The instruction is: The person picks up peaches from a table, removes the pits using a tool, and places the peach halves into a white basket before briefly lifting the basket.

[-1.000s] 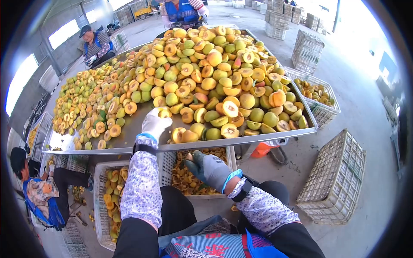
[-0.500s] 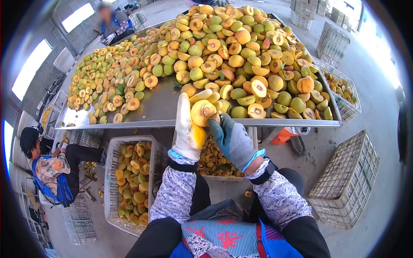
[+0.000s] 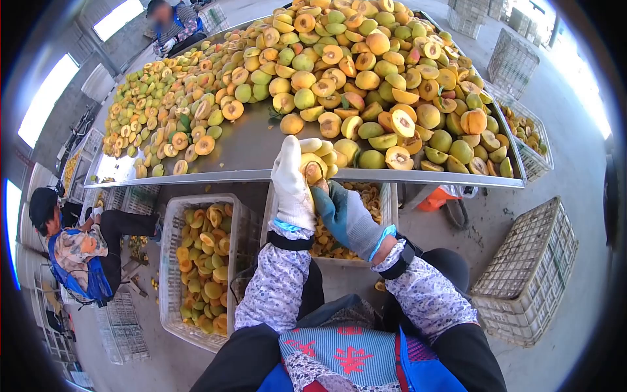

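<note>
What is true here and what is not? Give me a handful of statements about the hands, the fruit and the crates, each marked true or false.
1. The left hand wears a white glove and grips a yellow fruit. True.
2. The right hand is bare. False: it wears a blue-grey glove, and its fingertips reach up to the fruit.
3. The metal table carries a heap of whole and halved fruit. True.
4. The white crate on the floor beside the left leg is empty. False: fruit halves lie in it.
5. Nobody else is in view. False: a seated person is at the left edge, and another is at the table's far end.
</note>
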`<state>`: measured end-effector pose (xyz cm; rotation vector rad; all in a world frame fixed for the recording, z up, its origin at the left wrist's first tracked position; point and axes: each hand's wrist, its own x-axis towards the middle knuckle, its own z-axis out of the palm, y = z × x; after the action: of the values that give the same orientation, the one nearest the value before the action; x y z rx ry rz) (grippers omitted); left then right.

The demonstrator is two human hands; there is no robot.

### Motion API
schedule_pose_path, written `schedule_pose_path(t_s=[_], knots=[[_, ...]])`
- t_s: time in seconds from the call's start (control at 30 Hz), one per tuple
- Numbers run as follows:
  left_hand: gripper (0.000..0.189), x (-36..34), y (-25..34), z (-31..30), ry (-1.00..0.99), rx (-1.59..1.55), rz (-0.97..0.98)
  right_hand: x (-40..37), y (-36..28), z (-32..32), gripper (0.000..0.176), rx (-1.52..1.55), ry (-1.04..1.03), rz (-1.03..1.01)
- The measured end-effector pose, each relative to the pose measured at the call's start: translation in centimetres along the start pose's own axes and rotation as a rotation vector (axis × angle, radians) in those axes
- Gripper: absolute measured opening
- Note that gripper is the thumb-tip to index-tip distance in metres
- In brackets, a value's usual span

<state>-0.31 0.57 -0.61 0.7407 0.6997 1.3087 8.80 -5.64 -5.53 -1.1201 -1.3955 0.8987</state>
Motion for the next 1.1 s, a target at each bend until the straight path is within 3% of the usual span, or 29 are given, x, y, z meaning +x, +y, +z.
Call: schedule_pose_path(t_s=[0.3, 0.4, 0.43, 0.53, 0.63, 0.73, 0.83, 0.93, 0.97, 1.0, 1.07, 1.1], knots=[[0.046, 0.1, 0.1, -0.3, -0.011, 0.157, 0.059, -0.3, -0.5, 0.6, 0.042, 0.261, -0.074, 0.211], [0.046, 0.5, 0.9, -0.8, -0.129, 0.201, 0.038, 0.0, -4.2, -1.7, 0.049, 0.353, -0.300, 0.578], [0.046, 0.5, 1.1, -1.0, -0.174, 0.214, 0.030, -0.1, -4.4, -1.4, 0.053, 0.377, -0.290, 0.616], [0.043, 0.5, 1.1, -1.2, -0.253, 0.199, 0.021, 0.2, -4.2, -2.5, 0.049, 0.864, -0.522, 0.824], [0.039, 1.3, 0.5, -2.1, -0.409, -0.214, -0.123, 0.2, -2.9, -2.3, 0.048, 1.228, -0.635, 0.821], [0.035, 0.1, 1.3, -1.1, -0.109, -0.085, -0.079, 0.4, -3.4, -2.5, 0.048, 0.991, -0.609, 0.769], [0.037, 0.9, 3.8, -4.8, 0.030, -0.105, -0.014, -0.6, -2.3, -1.5, 0.044, 0.067, -0.371, 0.475], [0.038, -0.8, 7.1, -9.3, 0.228, 0.052, 0.150, -1.8, 1.1, -2.2, 0.036, -0.680, -0.163, 0.019], [0.040, -1.2, 8.4, -11.6, 0.336, 0.233, 0.180, -1.7, -0.4, -2.4, 0.025, -0.668, -0.198, 0.160], [0.041, -1.5, 9.6, -14.4, 0.440, 0.414, 0.211, -1.9, -0.7, -2.4, 0.025, -0.615, -0.168, 0.133], [0.044, -2.0, 11.7, -19.6, 0.674, 1.737, 0.177, -2.3, -0.9, -2.3, 0.025, -0.508, -0.100, 0.083], [0.043, -2.0, 11.7, -19.4, 0.659, 1.721, 0.240, -2.4, -0.8, -2.1, 0.025, -0.508, -0.106, 0.086]])
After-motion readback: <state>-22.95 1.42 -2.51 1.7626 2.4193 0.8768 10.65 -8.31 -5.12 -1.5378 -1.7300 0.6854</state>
